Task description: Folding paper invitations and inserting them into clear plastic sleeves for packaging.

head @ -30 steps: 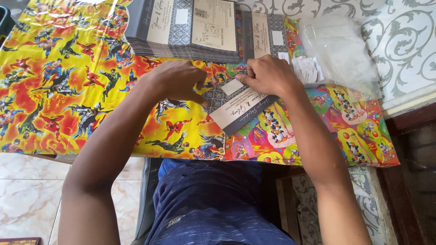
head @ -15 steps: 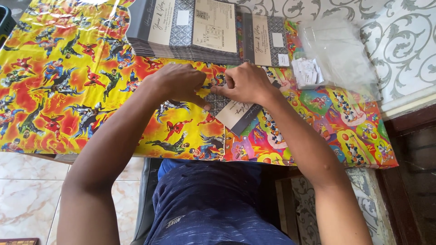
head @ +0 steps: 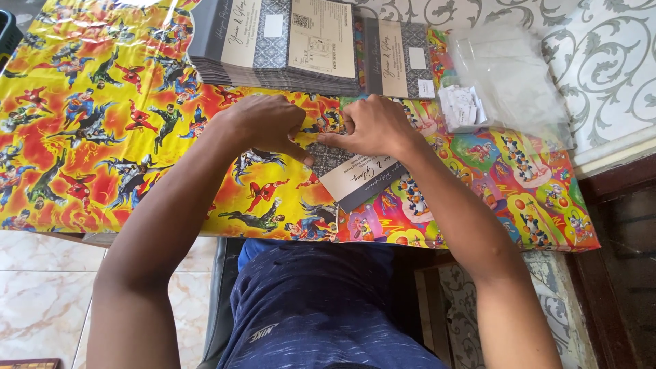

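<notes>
Both hands down together near the middle of the worktop (head: 102, 157), a surface covered in bright yellow-and-red cartoon-print plastic sheeting. Left hand (head: 266, 126) curled, fingers (head: 301, 154) bent narrow and pressing onto the upper edge of a grey patterned folded card with a cream panel (head: 355, 179). Right hand (head: 374, 126) laid flat over the same card, fingers bunched close and pinching at its fold, apparently to keep it from sliding while being creased or closed. Card lying slanted toward the near edge of the worktop, lower corner showing past the right wrist, most of the top hidden beneath the hands. Exactly what sits between the fingertips: too covered to tell. Along the far edge, a thick stack of matching grey-and-cream cards (head: 287, 48), laid out within easy reach. Toward the far right corner, a clear crumpled plastic bag (head: 509, 75) partly over a small bundle of white paper slips (head: 463, 108), kept off to the side, well apart from the hands. Beyond that corner, a pale scroll-patterned surface (head: 601, 61).
</notes>
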